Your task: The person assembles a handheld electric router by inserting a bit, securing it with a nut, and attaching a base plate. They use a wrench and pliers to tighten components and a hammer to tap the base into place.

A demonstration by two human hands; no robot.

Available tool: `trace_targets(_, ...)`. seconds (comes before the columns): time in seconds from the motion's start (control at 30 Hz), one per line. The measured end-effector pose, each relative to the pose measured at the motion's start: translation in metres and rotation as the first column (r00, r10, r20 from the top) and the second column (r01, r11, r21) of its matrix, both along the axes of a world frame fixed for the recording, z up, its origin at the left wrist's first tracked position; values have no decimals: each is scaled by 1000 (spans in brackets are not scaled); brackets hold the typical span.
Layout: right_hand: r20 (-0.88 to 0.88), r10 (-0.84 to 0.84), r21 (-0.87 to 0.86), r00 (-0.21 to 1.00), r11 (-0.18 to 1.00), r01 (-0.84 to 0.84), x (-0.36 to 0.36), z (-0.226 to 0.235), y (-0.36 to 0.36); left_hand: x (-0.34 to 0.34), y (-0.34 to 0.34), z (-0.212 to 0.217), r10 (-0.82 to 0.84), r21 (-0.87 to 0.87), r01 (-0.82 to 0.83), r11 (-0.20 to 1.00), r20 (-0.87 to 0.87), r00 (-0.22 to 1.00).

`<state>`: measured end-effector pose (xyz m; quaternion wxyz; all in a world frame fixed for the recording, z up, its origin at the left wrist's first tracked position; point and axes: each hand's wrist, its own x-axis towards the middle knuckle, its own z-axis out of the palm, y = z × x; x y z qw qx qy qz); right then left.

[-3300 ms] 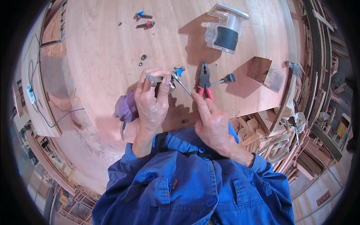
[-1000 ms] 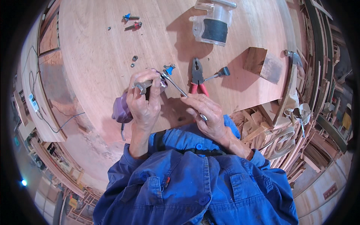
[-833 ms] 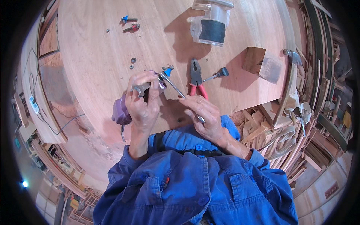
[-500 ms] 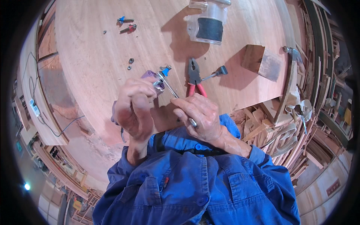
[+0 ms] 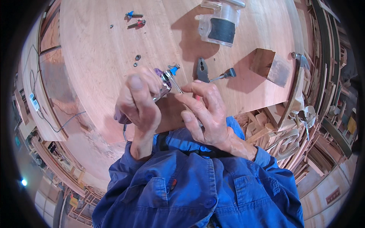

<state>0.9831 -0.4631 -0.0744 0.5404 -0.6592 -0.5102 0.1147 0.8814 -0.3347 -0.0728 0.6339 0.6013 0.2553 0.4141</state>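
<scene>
My left hand (image 5: 138,97) is closed around a purple, corded power tool (image 5: 159,71) that looks like a trim router; most of its body is hidden behind my fingers. Its shiny metal end (image 5: 162,91) points right. A blue router bit (image 5: 174,70) shows just beyond that end; whether it sits in the tool or lies on the board I cannot tell. In my right hand (image 5: 205,110) is a slim metal wrench (image 5: 175,84), its head against the tool's end and its shaft running back under my fingers. My index finger lies stretched along it, the thumb below.
Pliers (image 5: 202,70) and a blue-headed bit (image 5: 228,73) lie beyond my right hand. Farther off are a clear router base (image 5: 221,30), a wooden block (image 5: 270,67), a hammer (image 5: 300,59), blue (image 5: 134,15) and red (image 5: 137,24) bits, and small nuts (image 5: 137,57). Wood scraps fill the right.
My right fingers have loosened and spread along the wrench, the index finger reaching farther up it. Both hands and the tool appear slightly turned; the whole view has shifted a little.
</scene>
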Motion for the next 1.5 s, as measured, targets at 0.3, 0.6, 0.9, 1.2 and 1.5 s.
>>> trace_targets(0.3, -313, 175, 172, 933, 977, -126, 19, 5, 49, 5, -15, -17, 108, 107, -123, 987, 134, 985)
trace_targets(0.6, -441, 57, -3, 896, 998, -65, 26, 8, 36, 11, 7, 9, 109, -254, -114, 961, -32, 994)
trace_targets(0.9, -371, 106, 116, 922, 991, -68, 26, -3, 22, 4, 7, 14, 27, -240, -39, 970, -50, 998)
trace_targets(1.2, -312, 35, -33, 950, 998, -47, 33, 11, 59, 14, 15, 22, 97, -228, -145, 963, -211, 973)
trace_targets(1.5, -541, -2, -58, 841, 998, -35, 36, 2, 28, 16, 65, -2, 2, -562, -82, 823, -142, 990)
